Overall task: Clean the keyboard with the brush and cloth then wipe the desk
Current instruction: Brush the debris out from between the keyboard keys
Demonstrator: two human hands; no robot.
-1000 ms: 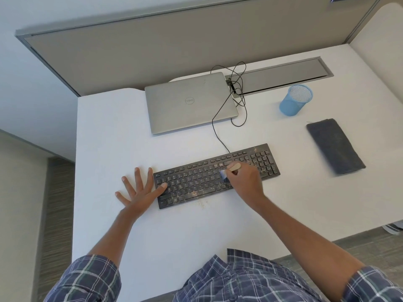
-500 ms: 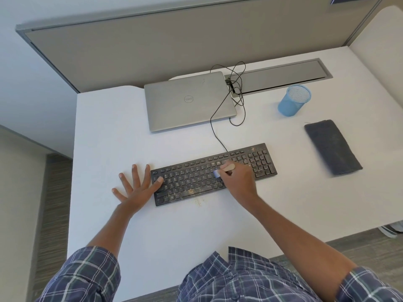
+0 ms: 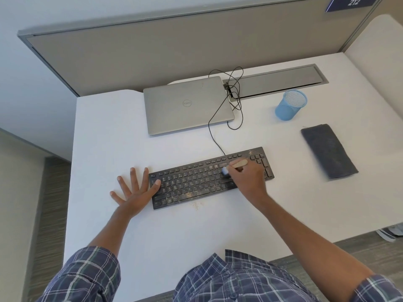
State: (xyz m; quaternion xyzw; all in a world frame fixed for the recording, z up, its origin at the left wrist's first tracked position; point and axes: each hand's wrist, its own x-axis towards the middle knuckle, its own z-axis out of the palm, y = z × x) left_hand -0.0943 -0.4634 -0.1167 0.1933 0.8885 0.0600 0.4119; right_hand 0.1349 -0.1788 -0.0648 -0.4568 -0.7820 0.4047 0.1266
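Note:
A black keyboard point(image 3: 196, 182) lies on the white desk point(image 3: 218, 225), with pale crumbs on its lower keys and upper right corner. My right hand point(image 3: 248, 179) grips a small brush point(image 3: 236, 164) with a wooden handle; its blurred bristles touch the keys right of the middle. My left hand point(image 3: 135, 190) lies flat on the desk with fingers spread, its thumb on the keyboard's left end. A folded dark grey cloth point(image 3: 329, 151) lies on the desk to the right, apart from both hands.
A closed silver laptop point(image 3: 187, 105) sits behind the keyboard, with a black cable point(image 3: 218, 136) looping to a grey cable tray point(image 3: 274, 82). A blue mesh cup point(image 3: 290, 105) stands at the back right. Crumbs point(image 3: 196, 205) lie on the desk before the keyboard.
The brush has shifted slightly over the keys in my right hand. My left hand stays flat at the keyboard's left end. The camera view has drifted a little.

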